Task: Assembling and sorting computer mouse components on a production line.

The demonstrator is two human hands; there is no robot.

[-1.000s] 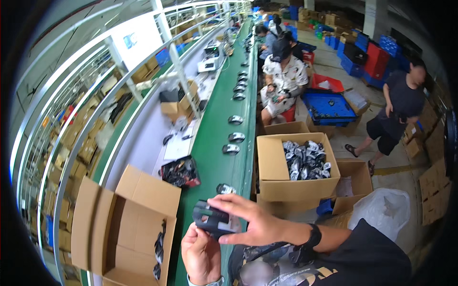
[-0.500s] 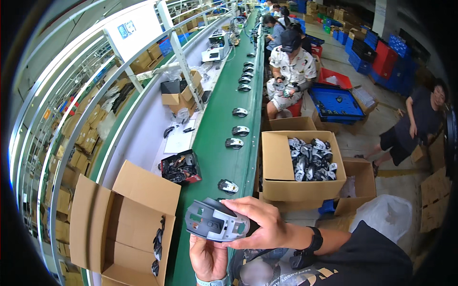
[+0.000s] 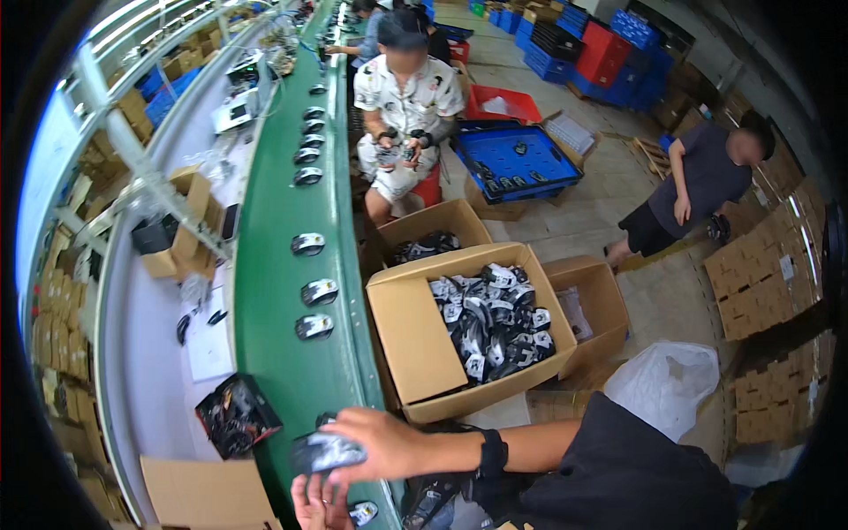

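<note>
My right hand (image 3: 384, 444) grips a black and grey computer mouse shell (image 3: 325, 453) from its right side, over the green conveyor belt (image 3: 274, 362). The shell is smeared by motion. Just below it is my left hand (image 3: 320, 505), its fingers raised and apart, close under the shell; whether they touch it I cannot tell. Beside the left hand another mouse shell (image 3: 362, 513) lies on the belt, partly cut off by my hand. A dark shell (image 3: 326, 418) shows behind the held one. Farther up the belt sit several similar shells (image 3: 314, 327).
Right of the belt stands a carton (image 3: 415, 340) heaped with mouse shells. An open box of dark parts (image 3: 237, 415) and a cardboard flap (image 3: 208, 495) are on the left. A seated co-worker (image 3: 406, 106) handles parts ahead; another person (image 3: 698, 185) stands at right beyond a plastic bag (image 3: 662, 384).
The view has swung right. The mouse shell, held between both hands before, has tipped and is now in my right hand, while my left fingers have loosened beneath it.
</note>
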